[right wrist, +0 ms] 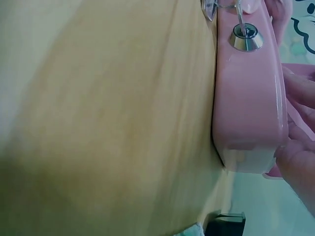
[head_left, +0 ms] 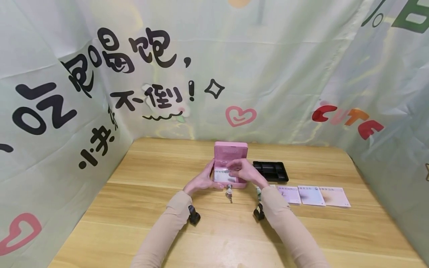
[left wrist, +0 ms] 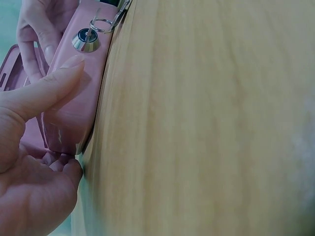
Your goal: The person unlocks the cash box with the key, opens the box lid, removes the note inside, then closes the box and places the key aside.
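A pink cash box [head_left: 239,185] stands on the table with its lid [head_left: 231,152] raised. Keys [head_left: 229,195] on a ring hang from the lock [left wrist: 86,40] in its front. Inside lies a stack of banknotes [head_left: 222,175]. My left hand [head_left: 202,180] holds the box at its left side, thumb across the front face and fingers curled at the side. Over the box's right part, my right hand [head_left: 246,171] reaches in, thumb and fingers apart above the banknotes. Whether its fingertips touch the notes is hard to tell; the box wall hides them in the right wrist view.
To the right of the box sits a black compartment tray [head_left: 270,171]. In front of it lies a row of banknote stacks, among them a purple one [head_left: 289,195], a blue one [head_left: 311,195] and a pinkish one [head_left: 334,196]. A printed curtain [head_left: 281,85] surrounds the wooden table [head_left: 151,167].
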Action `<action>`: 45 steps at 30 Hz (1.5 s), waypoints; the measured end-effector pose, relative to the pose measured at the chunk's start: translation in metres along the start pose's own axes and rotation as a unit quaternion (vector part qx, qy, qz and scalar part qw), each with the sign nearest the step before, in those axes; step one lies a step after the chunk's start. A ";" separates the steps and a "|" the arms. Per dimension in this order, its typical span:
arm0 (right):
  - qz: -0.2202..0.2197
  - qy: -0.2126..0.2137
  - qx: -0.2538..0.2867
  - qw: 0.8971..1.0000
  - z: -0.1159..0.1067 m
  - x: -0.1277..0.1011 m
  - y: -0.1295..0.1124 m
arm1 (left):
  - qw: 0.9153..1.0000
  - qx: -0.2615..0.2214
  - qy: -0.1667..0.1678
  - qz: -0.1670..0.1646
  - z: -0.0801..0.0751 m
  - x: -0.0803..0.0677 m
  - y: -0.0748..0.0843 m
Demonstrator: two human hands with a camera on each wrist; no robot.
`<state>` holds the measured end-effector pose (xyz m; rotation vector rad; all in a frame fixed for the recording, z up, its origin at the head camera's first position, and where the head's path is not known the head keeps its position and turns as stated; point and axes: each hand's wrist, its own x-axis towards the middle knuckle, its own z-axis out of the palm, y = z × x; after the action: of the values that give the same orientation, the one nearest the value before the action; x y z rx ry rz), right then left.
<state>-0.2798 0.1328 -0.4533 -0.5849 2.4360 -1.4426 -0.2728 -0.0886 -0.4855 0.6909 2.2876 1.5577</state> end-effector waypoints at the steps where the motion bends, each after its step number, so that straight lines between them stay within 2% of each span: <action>1: 0.001 -0.004 0.003 1.000 0.000 0.001 0.000 | 1.000 -0.004 0.000 0.000 0.000 0.000 0.000; 8: -0.029 -0.033 0.022 0.999 -0.005 0.005 0.009 | 1.000 -0.007 0.001 -0.004 0.000 0.000 -0.001; 12: -0.012 -0.035 0.022 0.999 -0.003 0.006 0.009 | 1.000 -0.003 0.004 -0.005 0.000 0.000 -0.002; 13: 0.006 -0.033 0.016 0.999 -0.002 0.003 0.001 | 1.000 -0.002 0.005 -0.004 0.000 0.000 -0.002; 16: 0.017 -0.034 0.008 0.999 0.000 0.003 -0.001 | 1.000 -0.003 0.006 -0.004 0.000 0.000 -0.001; 23: 0.007 -0.031 -0.019 0.999 0.000 0.002 -0.003 | 1.000 0.000 0.008 -0.015 0.001 0.000 -0.001; 36: -0.002 -0.002 -0.022 1.000 0.005 0.004 -0.003 | 1.000 0.010 0.009 -0.012 0.001 0.000 -0.001; 45: -0.028 0.028 -0.010 0.999 0.006 0.006 0.003 | 1.000 0.005 0.015 -0.004 0.002 0.000 0.000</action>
<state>-0.2827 0.1265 -0.4588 -0.6292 2.4997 -1.4760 -0.2722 -0.0870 -0.4866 0.6634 2.3197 1.5638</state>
